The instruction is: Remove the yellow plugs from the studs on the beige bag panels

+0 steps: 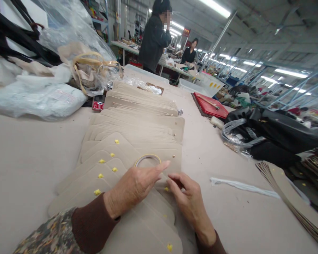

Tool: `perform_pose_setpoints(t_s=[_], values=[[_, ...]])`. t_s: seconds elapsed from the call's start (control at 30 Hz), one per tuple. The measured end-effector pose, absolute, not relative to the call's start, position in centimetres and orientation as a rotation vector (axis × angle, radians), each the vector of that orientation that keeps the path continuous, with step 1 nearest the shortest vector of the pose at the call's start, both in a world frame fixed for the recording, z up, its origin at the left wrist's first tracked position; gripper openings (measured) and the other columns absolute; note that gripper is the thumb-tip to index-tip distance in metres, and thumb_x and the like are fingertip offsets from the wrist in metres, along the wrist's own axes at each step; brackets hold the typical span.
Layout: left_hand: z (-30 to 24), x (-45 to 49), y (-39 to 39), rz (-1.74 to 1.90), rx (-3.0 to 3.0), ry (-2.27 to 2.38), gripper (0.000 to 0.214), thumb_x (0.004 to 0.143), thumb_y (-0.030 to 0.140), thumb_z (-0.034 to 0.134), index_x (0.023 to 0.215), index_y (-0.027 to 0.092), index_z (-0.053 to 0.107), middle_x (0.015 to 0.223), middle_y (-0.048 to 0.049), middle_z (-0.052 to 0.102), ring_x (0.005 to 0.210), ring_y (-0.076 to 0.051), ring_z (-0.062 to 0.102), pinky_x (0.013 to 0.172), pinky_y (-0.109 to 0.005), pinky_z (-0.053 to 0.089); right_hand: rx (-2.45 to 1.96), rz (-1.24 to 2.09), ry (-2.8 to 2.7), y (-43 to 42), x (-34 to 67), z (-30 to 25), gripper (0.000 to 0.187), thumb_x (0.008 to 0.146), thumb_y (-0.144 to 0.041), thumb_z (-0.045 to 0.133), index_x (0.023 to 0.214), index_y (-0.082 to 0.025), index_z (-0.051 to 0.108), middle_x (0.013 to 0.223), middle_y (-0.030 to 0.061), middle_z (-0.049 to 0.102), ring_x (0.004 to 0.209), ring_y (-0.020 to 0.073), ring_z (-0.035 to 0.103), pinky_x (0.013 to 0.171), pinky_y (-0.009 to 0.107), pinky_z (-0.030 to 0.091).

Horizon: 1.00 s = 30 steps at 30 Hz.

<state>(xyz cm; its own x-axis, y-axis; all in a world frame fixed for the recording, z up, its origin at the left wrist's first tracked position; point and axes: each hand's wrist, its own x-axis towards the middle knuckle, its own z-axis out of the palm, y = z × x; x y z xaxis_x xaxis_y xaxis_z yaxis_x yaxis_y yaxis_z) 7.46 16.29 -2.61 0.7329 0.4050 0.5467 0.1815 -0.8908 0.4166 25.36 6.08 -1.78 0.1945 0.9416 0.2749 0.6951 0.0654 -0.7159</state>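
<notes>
A roll of tape (147,156) with a thin yellow edge shows just beyond my left hand (136,187), which is closed around its near side; the fingers underneath are hidden. My right hand (187,194) has its thumb and forefinger pinched together close to the left fingertips. Whatever lies in that pinch is too small to make out. Beneath both hands, flat beige panels (153,218) with rounded corners overlap in a fan, several bearing small yellow tabs (97,192). Farther back, a row of overlapping beige pieces (137,121) has small metal studs along the right edge.
Plastic-wrapped bundles (39,95) crowd the left back. On the right are a red pad (210,106), a black bag (275,130), a white strip (243,187) and stacked curved strips (294,197). A person in dark clothing (153,38) stands beyond the table; another person (189,53) is farther off.
</notes>
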Motion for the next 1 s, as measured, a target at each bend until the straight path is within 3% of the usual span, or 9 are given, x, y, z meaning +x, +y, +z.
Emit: perform_pose_setpoints(t_s=[0.17,0.27,0.4,0.57,0.67,0.77,0.9,1.0], values=[[-2.7,7.7,16.0,0.863,2.694,0.475,0.039,0.102,0.025,0.036,0.139,0.013,0.032,0.087,-0.0055,0.072,0.072,-0.019,0.07,0.061,-0.028,0.056,-1.418,0.16,-1.734,6.7,24.7,-1.5,0.023,0.091,-0.011,0.054,0.11,-0.02,0.061,0.095,0.0071,0.068,0.082,0.0165,0.063,0.071,0.027,0.053],[-3.0,7.9,15.7,0.828,2.695,0.458,0.035,0.102,0.024,0.035,0.135,0.014,0.033,0.091,-0.0073,0.072,0.075,-0.02,0.07,0.062,-0.029,0.055,-1.378,0.091,-1.836,7.0,24.5,-1.5,0.018,0.092,-0.009,0.051,0.099,-0.02,0.062,0.091,0.0071,0.07,0.084,0.0174,0.064,0.075,0.029,0.053],[-2.8,7.8,15.3,0.722,2.613,0.435,0.028,0.1,0.019,0.037,0.128,0.018,0.038,0.096,-0.0052,0.069,0.08,-0.018,0.068,0.067,-0.029,0.054,-1.429,-0.014,-1.844,7.1,24.1,-1.7,0.019,0.089,-0.009,0.047,0.081,-0.021,0.06,0.071,0.0024,0.067,0.066,0.0148,0.062,0.063,0.025,0.05],[-2.2,7.8,15.3,0.692,2.584,0.448,0.014,0.099,0.018,0.037,0.099,0.02,0.05,0.078,0.0006,0.063,0.069,-0.016,0.064,0.058,-0.026,0.046,-1.54,-0.096,-1.748,6.7,23.6,-2.0,0.02,0.084,-0.01,0.047,0.074,-0.021,0.061,0.062,0.0002,0.063,0.055,0.0126,0.058,0.056,0.023,0.046],[-2.1,8.2,15.1,0.788,2.614,0.478,0.018,0.099,0.016,0.035,0.091,0.019,0.051,0.073,0.0012,0.059,0.064,-0.015,0.06,0.055,-0.026,0.042,-1.579,0.027,-1.606,6.6,23.2,-1.9,0.017,0.081,-0.012,0.051,0.075,-0.019,0.065,0.063,0.0007,0.064,0.055,0.0128,0.06,0.056,0.023,0.047],[-2.0,8.6,14.7,0.923,2.632,0.43,0.02,0.098,0.014,0.036,0.086,0.019,0.051,0.069,0.0016,0.056,0.061,-0.014,0.056,0.053,-0.026,0.039,-1.636,0.406,-1.289,6.7,23.4,-1.6,0.012,0.081,-0.022,0.056,0.073,-0.019,0.064,0.057,-0.0008,0.063,0.049,0.0126,0.058,0.05,0.023,0.046],[-2.0,8.8,14.8,1.033,2.663,0.435,0.018,0.098,0.013,0.038,0.086,0.018,0.051,0.069,0.002,0.055,0.061,-0.013,0.053,0.056,-0.026,0.039,-1.635,0.796,-0.884,7.1,25.5,-1.8,0.023,0.077,-0.038,0.066,0.071,-0.017,0.063,0.052,-0.0022,0.061,0.042,0.0122,0.056,0.045,0.023,0.046],[-2.2,8.7,15.8,0.853,2.821,0.598,0.016,0.097,0.014,0.041,0.085,0.018,0.052,0.075,-0.0008,0.057,0.07,-0.017,0.054,0.066,-0.03,0.043,-1.675,0.893,-0.877,7.1,27.5,-2.5,0.031,0.075,-0.045,0.071,0.077,-0.014,0.068,0.058,0.0001,0.065,0.046,0.0114,0.057,0.046,0.022,0.047]])
